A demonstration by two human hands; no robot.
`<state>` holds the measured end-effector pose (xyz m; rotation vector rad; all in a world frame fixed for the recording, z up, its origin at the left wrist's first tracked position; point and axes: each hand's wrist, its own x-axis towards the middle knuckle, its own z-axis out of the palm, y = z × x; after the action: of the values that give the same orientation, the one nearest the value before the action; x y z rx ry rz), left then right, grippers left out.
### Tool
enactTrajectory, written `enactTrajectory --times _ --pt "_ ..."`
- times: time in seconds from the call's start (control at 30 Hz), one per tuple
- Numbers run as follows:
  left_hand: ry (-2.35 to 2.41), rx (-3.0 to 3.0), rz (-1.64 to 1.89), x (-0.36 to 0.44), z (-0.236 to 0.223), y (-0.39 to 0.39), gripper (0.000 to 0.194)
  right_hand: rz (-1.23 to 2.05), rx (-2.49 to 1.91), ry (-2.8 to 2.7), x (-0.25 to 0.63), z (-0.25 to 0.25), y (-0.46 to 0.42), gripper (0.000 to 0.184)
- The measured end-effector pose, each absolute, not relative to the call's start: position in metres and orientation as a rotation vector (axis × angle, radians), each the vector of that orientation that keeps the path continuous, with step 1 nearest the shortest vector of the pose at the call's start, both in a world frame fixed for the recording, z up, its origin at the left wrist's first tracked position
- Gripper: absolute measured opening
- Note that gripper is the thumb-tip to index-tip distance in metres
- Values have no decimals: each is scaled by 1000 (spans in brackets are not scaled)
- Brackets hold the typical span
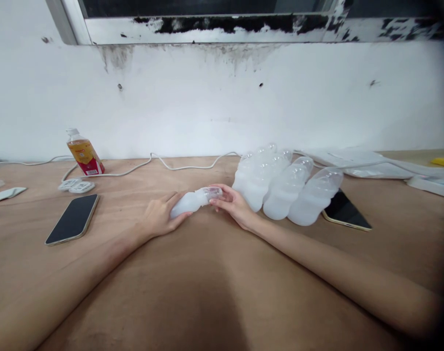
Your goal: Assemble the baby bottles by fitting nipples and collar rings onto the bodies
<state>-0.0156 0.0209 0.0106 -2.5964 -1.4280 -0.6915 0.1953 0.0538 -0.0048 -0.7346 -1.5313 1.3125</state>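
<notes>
A frosted white plastic bottle (185, 204) with a clear domed cap (213, 193) lies on its side between my hands, low over the table. My left hand (162, 213) is wrapped round the bottle's body, thumb on the near side. At the other end, my right hand (233, 204) pinches the clear cap between thumb and fingers. The cap sits at the bottle's mouth; I cannot tell how firmly it is seated. Close beyond my right hand stand several similar frosted bottles (305, 202) with clear caps, grouped together.
A drink bottle (86, 153) stands at the back left, near white tags (81, 187) and a phone (72, 219). Another phone (348, 212) lies partly behind the bottle group. A white cable (185, 168) runs along the wall. Plastic bags (357, 163) lie back right.
</notes>
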Motion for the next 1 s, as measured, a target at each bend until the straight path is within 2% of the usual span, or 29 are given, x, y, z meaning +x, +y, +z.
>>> enactTrajectory --times 0.47,0.77,0.87,1.0 --pt "-1516 -2999 -820 -20 18 26 44 1192 -705 -1693 196 -2 49 39" --pt "-1669 -3416 -1157 -21 19 21 46 1003 -658 -1875 198 12 33 40" --pt "-1582 -3483 -1251 -19 17 23 44 781 -634 -2092 201 32 30 39" --pt "-1379 -3299 -1555 -11 8 32 49 177 -590 -2258 197 55 18 39"
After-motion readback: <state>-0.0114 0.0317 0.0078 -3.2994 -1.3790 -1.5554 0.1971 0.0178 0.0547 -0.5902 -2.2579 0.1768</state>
